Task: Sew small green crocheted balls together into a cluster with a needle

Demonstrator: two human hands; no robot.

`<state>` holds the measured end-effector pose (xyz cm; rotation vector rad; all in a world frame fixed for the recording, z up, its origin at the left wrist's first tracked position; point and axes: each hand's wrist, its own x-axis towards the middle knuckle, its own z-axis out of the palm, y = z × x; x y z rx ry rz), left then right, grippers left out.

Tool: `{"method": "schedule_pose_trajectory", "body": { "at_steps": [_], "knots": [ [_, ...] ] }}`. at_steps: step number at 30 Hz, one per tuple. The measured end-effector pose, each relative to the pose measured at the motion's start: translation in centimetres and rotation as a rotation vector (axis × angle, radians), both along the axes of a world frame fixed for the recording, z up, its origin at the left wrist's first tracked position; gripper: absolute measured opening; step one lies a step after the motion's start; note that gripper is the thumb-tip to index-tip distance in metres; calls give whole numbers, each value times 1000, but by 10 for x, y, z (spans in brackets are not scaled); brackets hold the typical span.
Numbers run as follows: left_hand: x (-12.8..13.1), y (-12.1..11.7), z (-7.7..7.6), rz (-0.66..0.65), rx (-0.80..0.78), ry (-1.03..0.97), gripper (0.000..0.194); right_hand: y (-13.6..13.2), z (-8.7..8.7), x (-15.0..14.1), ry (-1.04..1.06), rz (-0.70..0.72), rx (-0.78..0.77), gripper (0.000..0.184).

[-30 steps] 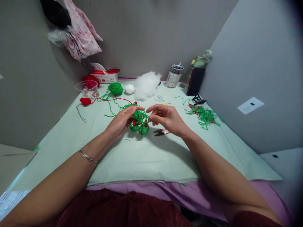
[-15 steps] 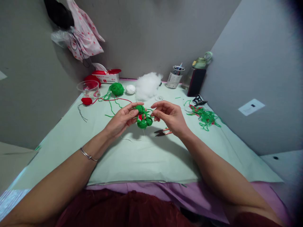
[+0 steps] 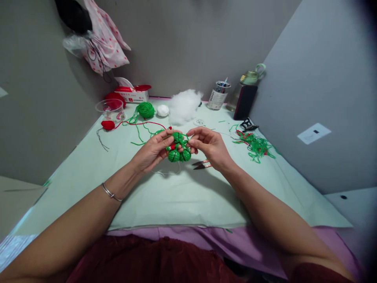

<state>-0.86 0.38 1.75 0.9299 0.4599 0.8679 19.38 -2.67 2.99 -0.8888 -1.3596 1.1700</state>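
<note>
A small green crocheted figure (image 3: 174,155) with a red-and-white patch hangs over the middle of the table, its rounded green parts pointing down. My left hand (image 3: 154,149) is closed around its left side, thumb pressed on the green crochet. On the other side my right hand (image 3: 207,145) pinches a green yarn strand (image 3: 185,136) that runs from the figure's top; whether a needle is in the fingertips I cannot tell. A thin pale thread (image 3: 179,168) trails below the figure. Thread snips (image 3: 199,165) lie under my right hand, their handles partly hidden by it.
White stuffing (image 3: 185,106), a white ball (image 3: 162,111) and a green yarn ball (image 3: 145,110) sit at the back. A clear tub (image 3: 110,112) stands left. Tangled yarn scraps (image 3: 257,146) lie right, before a phone (image 3: 245,103) and pen cup (image 3: 218,96).
The crocheted figure has been turned in my left hand, so its rounded parts face differently. My right hand has shifted slightly left, closer to it.
</note>
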Motion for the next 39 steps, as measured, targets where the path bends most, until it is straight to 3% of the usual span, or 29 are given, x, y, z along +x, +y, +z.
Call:
{"method": "schedule_pose_trajectory", "body": {
  "at_steps": [6, 12, 18, 24, 34, 39],
  "knots": [
    [0, 0, 3, 23, 6, 11, 27, -1, 2, 2, -127, -33, 42, 26],
    [-1, 0, 1, 40, 41, 33, 29, 1, 0, 9, -439, -183, 324, 10],
    [-1, 1, 0, 57, 68, 53, 29, -1, 0, 11, -537, -93, 431, 17],
    [-2, 2, 1, 79, 84, 34, 28, -3, 3, 11, -528, -49, 386, 19],
    [1, 0, -1, 37, 25, 49, 30, -3, -4, -2, -223, -25, 127, 31],
    [4, -2, -1, 41, -18, 47, 27, -2, 1, 1, -216, 8, 88, 35]
  ]
}}
